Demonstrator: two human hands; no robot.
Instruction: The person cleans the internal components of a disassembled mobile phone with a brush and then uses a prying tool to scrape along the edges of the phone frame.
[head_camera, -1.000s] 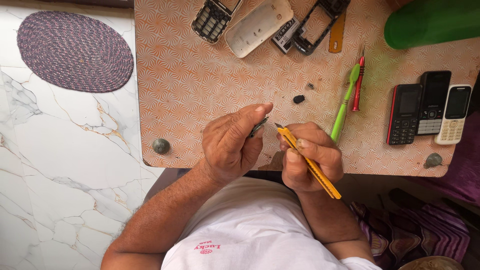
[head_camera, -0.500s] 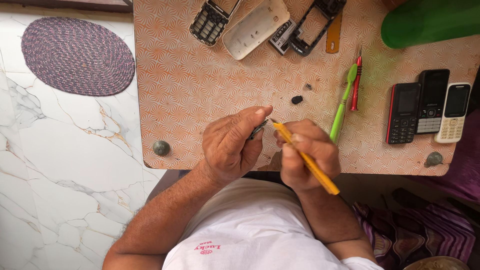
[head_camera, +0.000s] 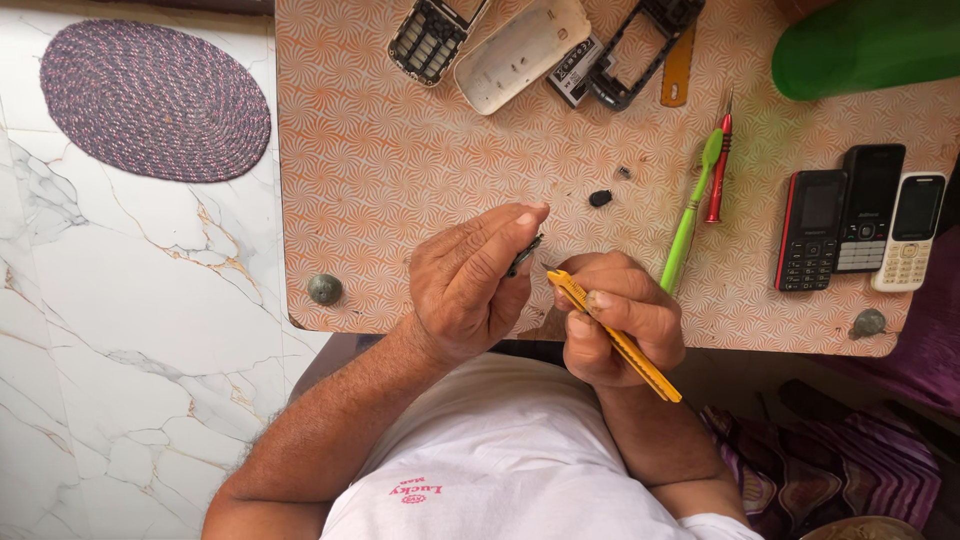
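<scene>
Left hand (head_camera: 470, 285) pinches a small dark part (head_camera: 524, 255); right hand (head_camera: 620, 315), at its 3 o'clock, grips a yellow tool (head_camera: 615, 338); best kept steady, tip light.

Three phones (head_camera: 866, 220), two hands (head_camera: 470, 285), one mat (head_camera: 155, 100)

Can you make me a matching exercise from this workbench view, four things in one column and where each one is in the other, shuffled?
Things:
1. yellow tool
2. small dark part
3. green toothbrush
4. three mobile phones

Places:
A. side by side at the table's right end
B. pinched in the left hand
C. held in the right hand
D. lying on the table beside a red screwdriver

Pairs: 1-C, 2-B, 3-D, 4-A
</scene>
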